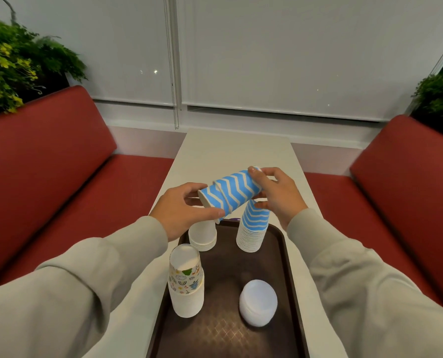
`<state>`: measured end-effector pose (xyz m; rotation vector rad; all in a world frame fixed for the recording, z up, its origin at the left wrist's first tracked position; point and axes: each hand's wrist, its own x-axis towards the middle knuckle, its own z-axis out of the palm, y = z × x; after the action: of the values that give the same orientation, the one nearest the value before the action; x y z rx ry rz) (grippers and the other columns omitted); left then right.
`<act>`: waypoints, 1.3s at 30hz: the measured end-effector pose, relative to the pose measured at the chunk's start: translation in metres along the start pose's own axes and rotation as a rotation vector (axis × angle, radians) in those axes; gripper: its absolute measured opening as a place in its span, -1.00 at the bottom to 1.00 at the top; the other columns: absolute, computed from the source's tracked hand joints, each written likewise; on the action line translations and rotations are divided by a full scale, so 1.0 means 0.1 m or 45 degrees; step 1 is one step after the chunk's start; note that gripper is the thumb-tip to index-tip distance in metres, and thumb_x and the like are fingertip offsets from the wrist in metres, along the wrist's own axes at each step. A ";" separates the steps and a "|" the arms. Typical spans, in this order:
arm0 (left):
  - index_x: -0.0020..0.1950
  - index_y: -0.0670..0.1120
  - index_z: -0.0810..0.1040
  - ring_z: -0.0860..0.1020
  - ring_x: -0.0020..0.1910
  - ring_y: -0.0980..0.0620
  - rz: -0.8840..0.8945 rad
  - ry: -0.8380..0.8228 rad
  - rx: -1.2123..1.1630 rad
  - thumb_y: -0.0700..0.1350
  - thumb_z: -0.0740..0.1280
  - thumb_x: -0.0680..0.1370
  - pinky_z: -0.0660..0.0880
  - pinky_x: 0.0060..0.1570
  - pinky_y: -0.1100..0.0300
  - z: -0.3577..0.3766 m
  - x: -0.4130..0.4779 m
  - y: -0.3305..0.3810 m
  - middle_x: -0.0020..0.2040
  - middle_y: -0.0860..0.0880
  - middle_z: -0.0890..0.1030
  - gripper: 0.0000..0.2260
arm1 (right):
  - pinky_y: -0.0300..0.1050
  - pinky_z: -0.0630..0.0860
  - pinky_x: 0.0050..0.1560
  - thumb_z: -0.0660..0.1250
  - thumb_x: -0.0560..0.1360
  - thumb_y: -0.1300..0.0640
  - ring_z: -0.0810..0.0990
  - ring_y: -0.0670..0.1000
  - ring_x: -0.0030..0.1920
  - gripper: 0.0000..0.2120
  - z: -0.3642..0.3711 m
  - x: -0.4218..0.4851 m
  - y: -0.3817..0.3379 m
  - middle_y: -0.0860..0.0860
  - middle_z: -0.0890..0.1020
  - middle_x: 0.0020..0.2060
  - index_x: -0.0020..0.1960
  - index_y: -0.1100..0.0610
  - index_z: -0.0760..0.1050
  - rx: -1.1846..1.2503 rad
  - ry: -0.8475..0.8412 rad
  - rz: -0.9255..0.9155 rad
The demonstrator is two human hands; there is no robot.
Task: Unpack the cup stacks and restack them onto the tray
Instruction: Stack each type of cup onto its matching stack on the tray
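1. Nearest us, the tray [290, 254] holds two stacks: a patterned cup stack [186, 280] at its left edge and a low white stack [258, 302] to the right. Cups or lids, we can't tell.
2. At the far end of the tray there are two more: a short plain white stack [202, 235] on the left and a taller blue zigzag stack [252, 228] on the right, leaning slightly left at the top.
3. Above those, we hold a short nested bunch of held zigzag cups [230, 193] roughly horizontal in the air, clear of the tray.
4. Our left hand [181, 210] is curled round the rim-end cup. Our right hand [277, 195] is clamped on the base end. It looks like one cup is being pulled off the bunch.
5. Progress call: well along. Four stacks are already on the tray and no loose cups or packaging are visible off it. What's left is the few cups in hand, probably going onto the zigzag stack.
6. Risk: the leaning zigzag stack could tip when more cups go on.
7. The surface is a narrow pale table [235, 151], bare beyond the tray and running to the wall.
8. The room has red bench seats on the left [47, 151] and right [408, 164], white roller blinds [292, 47] drawn over the window, and leafy plants behind each bench [16, 60] [439, 99].
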<state>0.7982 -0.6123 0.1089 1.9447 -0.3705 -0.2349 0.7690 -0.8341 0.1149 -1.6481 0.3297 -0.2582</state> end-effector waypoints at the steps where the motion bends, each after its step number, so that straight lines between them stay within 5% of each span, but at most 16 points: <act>1: 0.25 0.07 0.57 0.60 0.11 0.19 -0.010 0.017 0.020 0.00 0.62 0.32 0.53 0.09 0.22 -0.02 0.00 -0.01 0.11 0.15 0.64 -0.47 | -0.11 0.56 -0.21 0.43 0.50 -0.15 0.66 0.03 -0.18 -0.65 -0.05 0.04 -0.02 0.10 0.68 -0.03 0.14 0.06 0.50 0.005 0.044 -0.015; 5: 0.26 0.04 0.55 0.61 0.07 0.15 -0.055 0.100 0.064 -0.01 0.60 0.35 0.56 0.03 0.19 -0.12 0.01 -0.07 0.11 0.11 0.64 -0.49 | -0.04 0.58 -0.12 0.43 0.47 -0.21 0.66 0.03 -0.06 -0.70 -0.26 0.15 -0.10 0.03 0.67 -0.01 0.07 -0.07 0.49 -0.168 0.229 -0.164; 8: 0.32 0.02 0.52 0.61 0.13 0.07 -0.081 0.151 0.046 -0.03 0.61 0.35 0.57 0.18 0.02 -0.16 0.03 -0.11 0.17 0.05 0.62 -0.42 | -0.21 0.50 -0.12 0.46 0.47 -0.18 0.61 -0.06 -0.05 -0.72 -0.36 0.17 -0.17 -0.04 0.62 0.00 0.07 -0.08 0.49 -0.326 0.290 -0.280; 24: 0.30 0.02 0.52 0.59 0.07 0.18 -0.075 0.138 0.042 -0.01 0.55 0.42 0.51 -0.07 0.27 -0.02 0.07 -0.05 0.14 0.09 0.62 -0.52 | 0.08 0.48 0.20 0.35 0.56 -0.12 0.48 0.14 0.18 -0.63 -0.25 0.09 0.52 0.07 0.46 0.22 0.25 0.06 0.42 -1.235 -0.025 -0.212; 29: 0.25 0.06 0.46 0.58 0.07 0.15 -0.098 0.127 -0.006 -0.03 0.56 0.41 0.50 -0.01 0.21 0.03 0.06 0.00 0.14 0.10 0.57 -0.52 | -0.05 0.50 0.15 0.30 0.57 -0.19 0.52 0.01 0.16 -0.64 -0.20 -0.01 0.25 -0.04 0.50 0.20 0.24 0.01 0.49 -0.953 0.136 -0.350; 32: 0.29 0.04 0.44 0.58 0.10 0.11 -0.090 0.107 -0.012 -0.03 0.57 0.40 0.50 0.05 0.17 0.08 0.05 0.08 0.17 0.08 0.55 -0.48 | -0.23 0.51 -0.08 0.33 0.51 -0.30 0.59 -0.13 0.05 -0.57 -0.10 -0.12 -0.02 -0.12 0.59 0.09 0.26 -0.08 0.44 -0.518 -0.056 -0.190; 39: 0.26 0.08 0.46 0.53 0.20 0.08 -0.005 0.028 0.074 0.00 0.61 0.34 0.49 0.19 0.11 0.19 0.04 0.19 0.18 0.12 0.57 -0.44 | 0.10 0.59 0.21 0.48 0.29 -0.36 0.63 -0.03 0.14 -0.29 0.03 -0.14 -0.12 -0.04 0.64 0.15 0.35 -0.15 0.37 -0.307 -0.159 -0.114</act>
<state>0.7931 -0.6371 0.1194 2.0037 -0.3629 -0.2074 0.7581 -0.8249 0.1268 -1.9101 0.1979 -0.1865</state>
